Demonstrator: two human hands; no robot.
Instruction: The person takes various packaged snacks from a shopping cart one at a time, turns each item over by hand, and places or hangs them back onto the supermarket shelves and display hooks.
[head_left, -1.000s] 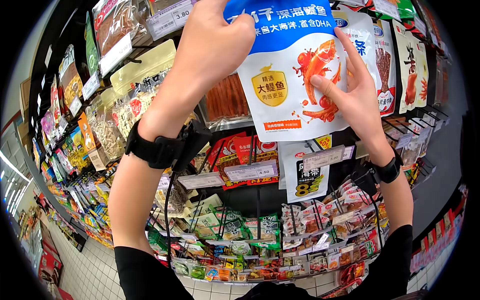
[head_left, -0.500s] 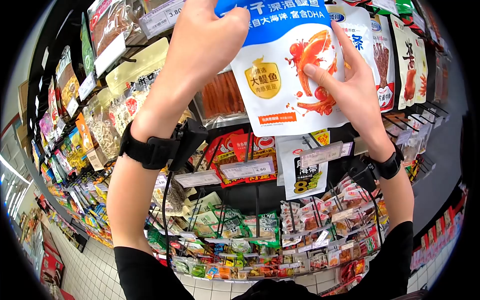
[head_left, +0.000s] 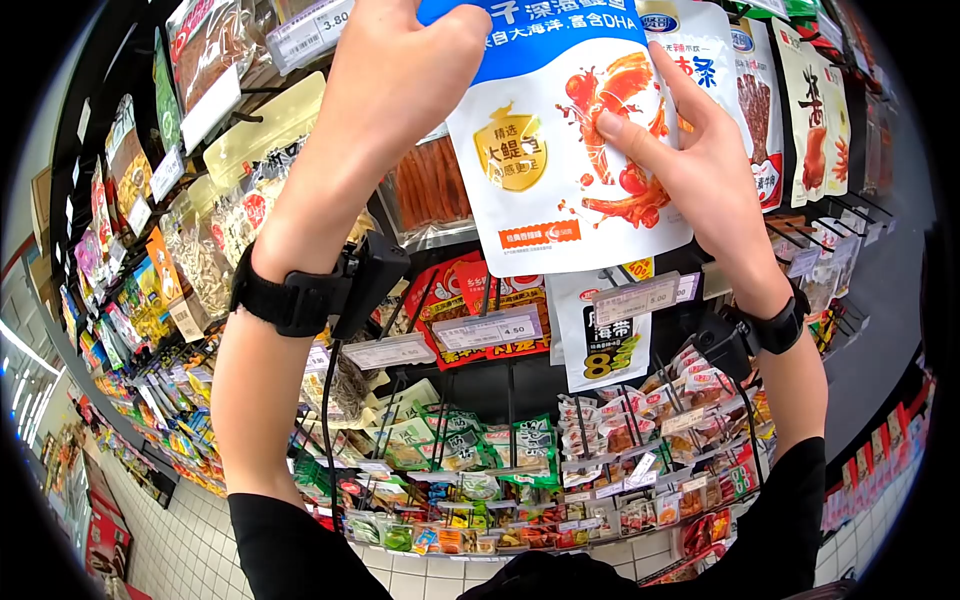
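Note:
A blue and white snack pouch [head_left: 535,205], printed with reddish fish pieces and a gold badge, is held up in front of the shelf rack. My left hand [head_left: 425,65] is closed at its upper left edge, and the pouch's top runs out of view. On the pouch's right side, my right hand [head_left: 695,150] grips with the thumb across the front and the other fingers at the edge and behind. Just below hangs a white-and-black pouch [head_left: 604,340] marked with an 8. Black straps with small devices circle both wrists.
Price tags [head_left: 487,330] stick out on hooks below the pouch. Red snack bags [head_left: 450,285] hang behind them. More pouches [head_left: 815,120] hang at the right, and clear food bags [head_left: 430,185] at the left. Small packets [head_left: 520,450] fill the lower rows above a tiled floor [head_left: 190,540].
The pouch and both hands have shifted slightly left in view, and the pouch has tilted a little. The shelf has shifted slightly left and up too. Both hands keep their hold.

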